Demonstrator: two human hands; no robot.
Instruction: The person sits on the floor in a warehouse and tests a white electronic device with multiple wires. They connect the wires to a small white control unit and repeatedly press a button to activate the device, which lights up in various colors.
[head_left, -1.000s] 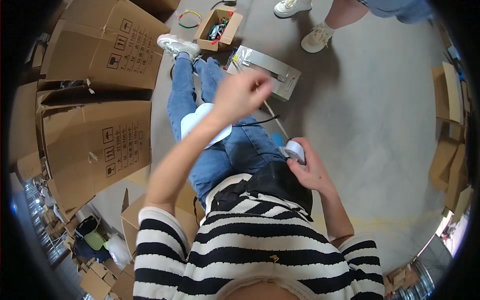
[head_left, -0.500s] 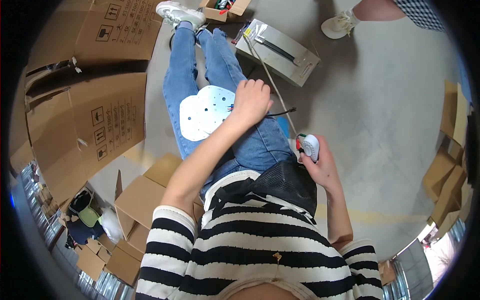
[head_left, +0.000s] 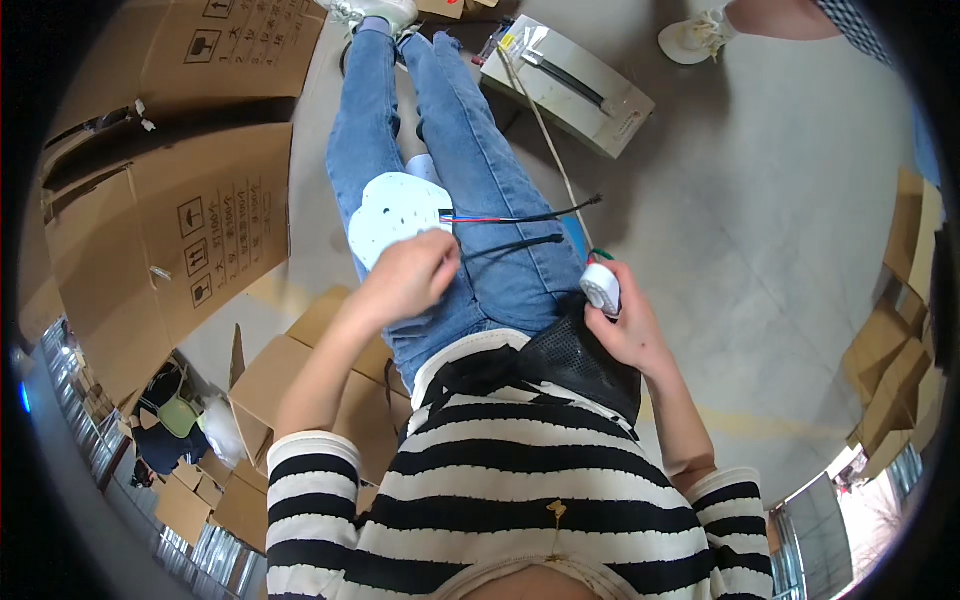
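A white plate (head_left: 385, 212) with a lobed outline and small holes lies across my thighs. Red, blue and black wires (head_left: 500, 218) run from its right edge into a black sleeve. A second black cable (head_left: 520, 245) stretches below them toward my left hand (head_left: 410, 275). That hand is at the plate's near edge, slightly blurred, with its fingers curled; what they hold, if anything, is hidden. By my right hip, my right hand (head_left: 635, 325) grips a small white rounded device (head_left: 600, 287). Green and red wires show at its top, beside a long pale cord (head_left: 548, 140).
A light metal case (head_left: 570, 85) with a black handle stands on the floor beyond my legs. Large cartons (head_left: 220, 220) rise on the left, with an open box (head_left: 280, 380) nearer. Another person's shoe (head_left: 690, 42) is at the far right. Cardboard (head_left: 890, 350) lines the right side.
My left hand has drawn back toward me from the wires to the plate's near edge, uncovering the wires. The right hand and device have shifted slightly and turned. The view has tilted a little.
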